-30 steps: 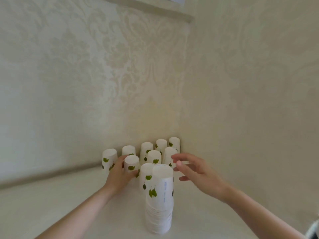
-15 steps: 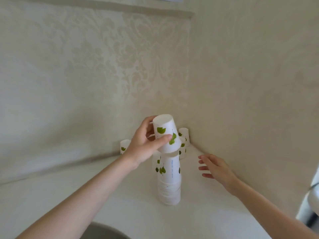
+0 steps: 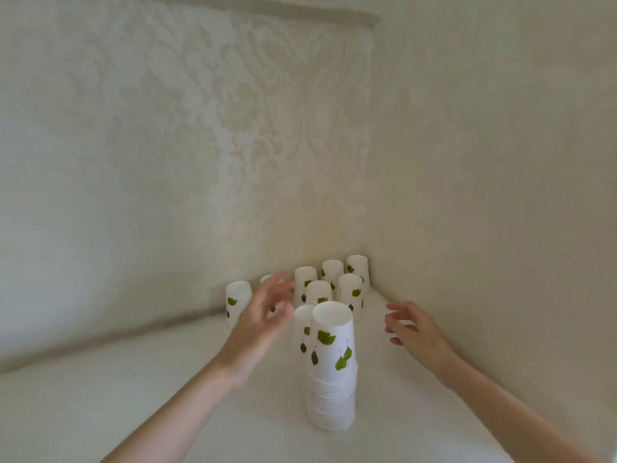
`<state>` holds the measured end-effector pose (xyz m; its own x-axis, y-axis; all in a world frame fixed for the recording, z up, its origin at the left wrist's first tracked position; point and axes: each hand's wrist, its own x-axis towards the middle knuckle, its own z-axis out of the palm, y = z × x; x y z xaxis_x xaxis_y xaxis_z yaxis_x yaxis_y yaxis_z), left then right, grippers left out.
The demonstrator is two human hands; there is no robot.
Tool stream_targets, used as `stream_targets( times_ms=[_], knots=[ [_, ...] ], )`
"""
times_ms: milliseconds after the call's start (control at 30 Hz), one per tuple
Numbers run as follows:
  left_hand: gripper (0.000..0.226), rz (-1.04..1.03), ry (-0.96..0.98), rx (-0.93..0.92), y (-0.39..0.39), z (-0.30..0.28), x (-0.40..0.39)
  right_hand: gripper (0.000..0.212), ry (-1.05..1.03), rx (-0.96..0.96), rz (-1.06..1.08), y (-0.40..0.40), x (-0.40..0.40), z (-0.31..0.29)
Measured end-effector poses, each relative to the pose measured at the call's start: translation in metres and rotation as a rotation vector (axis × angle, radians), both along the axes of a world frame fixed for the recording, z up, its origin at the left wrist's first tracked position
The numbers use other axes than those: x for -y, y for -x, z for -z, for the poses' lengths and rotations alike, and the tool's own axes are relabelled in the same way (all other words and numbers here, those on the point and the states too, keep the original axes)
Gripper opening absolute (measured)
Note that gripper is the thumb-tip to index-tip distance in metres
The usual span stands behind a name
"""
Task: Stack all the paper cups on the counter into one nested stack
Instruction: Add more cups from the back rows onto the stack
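Note:
A tall nested stack [image 3: 331, 369] of upside-down white paper cups with green leaf prints stands on the white counter [image 3: 133, 396]. Behind it, several single cups stand upside down toward the corner, among them one at the far left [image 3: 237, 304], one just behind the stack [image 3: 303, 324] and one deepest in the corner [image 3: 358, 274]. My left hand [image 3: 263, 324] hovers left of the stack's top, fingers spread and empty, partly hiding a cup behind it. My right hand [image 3: 412, 330] floats to the right of the stack, fingers apart, holding nothing.
Two walls with pale patterned wallpaper [image 3: 200, 145] meet in a corner right behind the cups. The counter runs along both walls toward me.
My left hand set the cup it held onto the stack's top and let go. It now reaches back toward the loose cups. My right hand stayed near the right side.

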<state>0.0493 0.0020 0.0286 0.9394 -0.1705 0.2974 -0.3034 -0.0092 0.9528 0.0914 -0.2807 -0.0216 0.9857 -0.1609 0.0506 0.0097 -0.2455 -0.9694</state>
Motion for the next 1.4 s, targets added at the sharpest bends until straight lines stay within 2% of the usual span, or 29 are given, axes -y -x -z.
stream_targets(
  times_ms=[33, 67, 100, 167, 233, 300, 367, 500, 600, 667, 733, 867, 933, 1133, 1333, 1400],
  knots=[
    [0.070, -0.137, 0.065, -0.023, -0.016, 0.001, -0.012, 0.028, 0.025, -0.005, 0.010, -0.009, -0.001, 0.001],
    [0.067, -0.292, 0.040, -0.050, -0.031, 0.003, -0.024, 0.035, 0.050, -0.011, 0.018, -0.018, -0.004, 0.001],
    [0.064, -0.444, -0.061, -0.080, -0.046, 0.009, -0.034, 0.044, 0.073, -0.015, 0.023, -0.027, -0.007, 0.001],
    [0.079, -0.643, -0.299, -0.144, -0.077, 0.029, -0.052, 0.066, 0.120, -0.021, 0.026, -0.046, -0.015, 0.004],
    [0.085, -0.710, -0.414, -0.195, -0.100, 0.047, -0.062, 0.081, 0.180, -0.018, 0.032, -0.063, -0.025, 0.007],
    [0.083, -0.690, -0.370, -0.201, -0.116, 0.062, -0.068, 0.089, 0.201, -0.008, 0.045, -0.077, -0.035, 0.013],
    [0.085, -0.710, -0.325, -0.208, -0.126, 0.072, -0.071, 0.088, 0.179, 0.004, 0.039, -0.089, -0.044, 0.020],
    [0.070, -0.742, -0.315, -0.201, -0.128, 0.075, -0.069, 0.066, 0.160, 0.073, 0.027, -0.103, -0.055, 0.032],
    [0.059, -0.812, -0.222, -0.119, -0.112, 0.051, -0.067, 0.069, 0.164, 0.096, 0.054, -0.103, -0.054, 0.034],
    [0.047, -0.770, -0.074, -0.048, -0.092, 0.018, -0.056, 0.069, 0.149, 0.096, 0.096, -0.097, -0.049, 0.030],
    [0.040, -0.597, 0.031, 0.021, -0.066, -0.021, -0.037, 0.066, 0.122, 0.113, 0.130, -0.087, -0.042, 0.019],
    [0.058, -0.111, -0.063, 0.009, -0.014, -0.065, 0.011, 0.057, 0.066, 0.169, 0.154, -0.055, -0.023, -0.019],
    [0.063, 0.016, -0.133, -0.003, 0.003, -0.066, 0.030, 0.052, 0.044, 0.201, 0.147, -0.032, -0.016, -0.043],
    [0.068, 0.075, -0.306, -0.031, 0.031, -0.042, 0.042, 0.024, -0.017, 0.338, 0.019, 0.044, -0.010, -0.103],
    [0.077, 0.114, -0.355, -0.065, 0.036, -0.004, 0.032, 0.031, -0.040, 0.345, -0.261, 0.077, -0.040, -0.118],
    [0.090, 0.155, -0.349, -0.069, 0.035, 0.003, 0.020, 0.032, -0.023, 0.336, -0.316, 0.078, -0.050, -0.113]
  ],
)
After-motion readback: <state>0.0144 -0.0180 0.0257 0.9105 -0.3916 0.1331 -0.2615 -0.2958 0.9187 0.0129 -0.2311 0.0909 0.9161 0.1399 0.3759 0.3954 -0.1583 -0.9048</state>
